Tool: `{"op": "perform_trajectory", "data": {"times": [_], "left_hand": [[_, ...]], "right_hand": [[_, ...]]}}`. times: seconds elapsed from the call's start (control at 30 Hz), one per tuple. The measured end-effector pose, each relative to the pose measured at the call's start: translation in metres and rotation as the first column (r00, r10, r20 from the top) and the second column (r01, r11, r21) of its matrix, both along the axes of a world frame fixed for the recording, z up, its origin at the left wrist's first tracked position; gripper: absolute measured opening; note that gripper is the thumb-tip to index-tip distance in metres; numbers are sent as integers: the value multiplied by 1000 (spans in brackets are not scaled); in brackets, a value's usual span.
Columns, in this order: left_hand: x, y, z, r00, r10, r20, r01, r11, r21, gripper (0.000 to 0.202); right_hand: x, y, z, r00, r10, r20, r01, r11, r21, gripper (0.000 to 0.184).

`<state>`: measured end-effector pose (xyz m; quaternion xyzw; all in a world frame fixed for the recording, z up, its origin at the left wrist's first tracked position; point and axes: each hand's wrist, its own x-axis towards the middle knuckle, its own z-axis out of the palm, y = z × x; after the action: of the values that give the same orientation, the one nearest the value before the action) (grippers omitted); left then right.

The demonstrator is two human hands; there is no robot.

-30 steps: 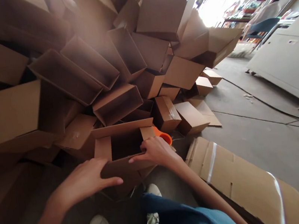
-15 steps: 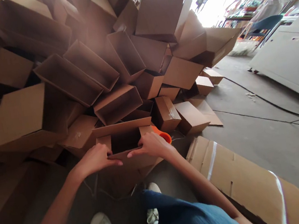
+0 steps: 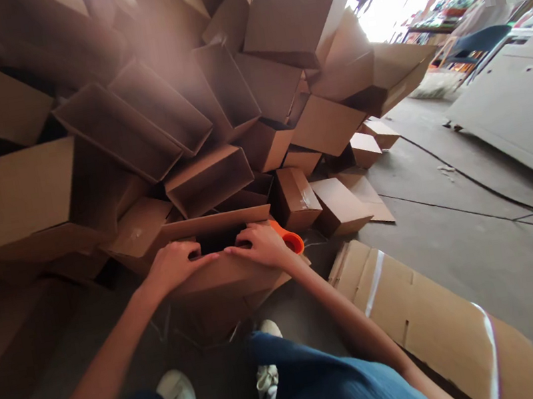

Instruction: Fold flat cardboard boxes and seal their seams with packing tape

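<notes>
My left hand (image 3: 175, 264) and my right hand (image 3: 259, 244) both grip the near top edge of an open cardboard box (image 3: 223, 277), fingers curled over it. The near flap is raised and leaves only a dark slit (image 3: 219, 239) into the box. An orange-handled tool (image 3: 292, 239), perhaps a tape dispenser, lies just beyond my right hand, partly hidden by the box and that hand.
A large heap of tilted cardboard boxes (image 3: 207, 180) rises ahead and to the left. A flattened carton (image 3: 431, 315) lies on the concrete floor (image 3: 453, 197) at my right, with a thin cable (image 3: 468, 198) beyond it. A white panel (image 3: 520, 112) leans far right.
Both hands have moved up and closer together, bringing the near flap of the box upward and narrowing the opening. The box's dark interior shows much less than before.
</notes>
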<state>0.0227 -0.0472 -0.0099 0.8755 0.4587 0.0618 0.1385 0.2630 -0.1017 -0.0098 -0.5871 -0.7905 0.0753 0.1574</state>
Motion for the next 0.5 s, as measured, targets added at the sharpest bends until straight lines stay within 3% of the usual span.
{"op": "perform_trajectory", "data": {"times": [0.13,0.23,0.3,0.4,0.5], "left_hand": [[5,1,-12,993,-74,95,53,978,203,44],[13,-5,-10,978,-165,131,108,927,360,37],[18,-11,-5,969,-205,134,130,894,428,44],[23,-17,0,955,-262,138,172,870,462,76],[21,-15,-1,953,-272,130,202,896,395,134]], "right_hand": [[3,10,-16,991,136,-18,-135,991,4,45],[3,14,-22,980,196,-17,-195,980,48,40],[3,13,-23,982,185,-21,-183,981,70,41],[3,10,-23,989,143,-23,-140,985,96,43],[2,7,-24,996,81,-30,-75,984,162,52]]}}
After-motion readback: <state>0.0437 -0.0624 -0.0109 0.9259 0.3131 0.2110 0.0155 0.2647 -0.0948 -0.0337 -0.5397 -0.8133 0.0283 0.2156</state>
